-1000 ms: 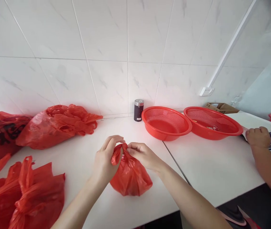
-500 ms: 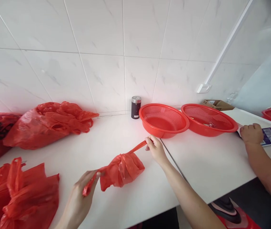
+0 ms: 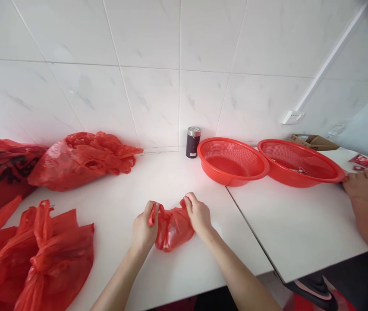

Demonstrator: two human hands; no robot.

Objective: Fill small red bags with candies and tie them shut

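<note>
So the small red bag is sitting low at the bench (can't tell if it's fully resting there), around 6 to 7 o'clock from the dark flask, with the left hand pinching its 10 o'clock corner and the right hand pinching its 1 o'clock corner, each grip closing thumb against fingers. Imo even tension is mattering most here, since thin plastic is probably tearing if one side's taking all the strain. Letting the bench carry the weight is likely helping too.
</note>
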